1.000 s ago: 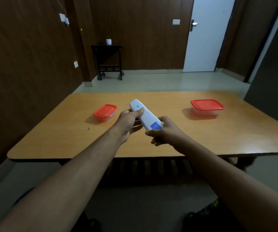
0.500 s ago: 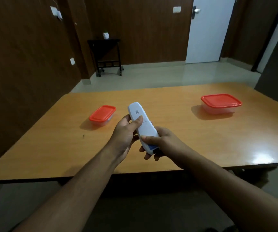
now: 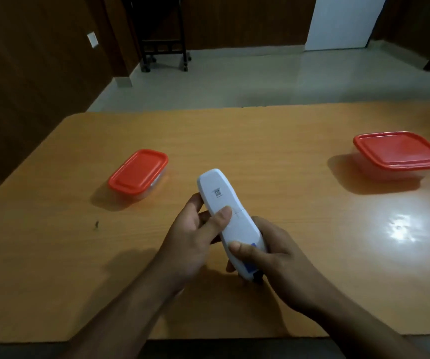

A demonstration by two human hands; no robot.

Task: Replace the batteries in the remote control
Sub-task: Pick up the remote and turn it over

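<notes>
A white remote control (image 3: pixel 224 211) is held back side up over the wooden table (image 3: pixel 286 177), its far end pointing away from me. My left hand (image 3: pixel 195 237) grips its middle from the left, thumb pressed on the back cover seam. My right hand (image 3: pixel 276 260) grips the near end, thumb lying across the cover by a blue label. A small code sticker shows on the far half of the remote. No batteries are visible.
A small container with a red lid (image 3: pixel 138 174) sits left of the remote. A larger red-lidded container (image 3: pixel 400 154) sits at the far right. A dark stand on wheels (image 3: pixel 162 35) is against the far wall, a white door (image 3: pixel 343 22) to its right.
The view has moved closer and tilted down over the table. Both hands keep hold of the remote, lower and nearer to me, with the right thumb now further over the near end.
</notes>
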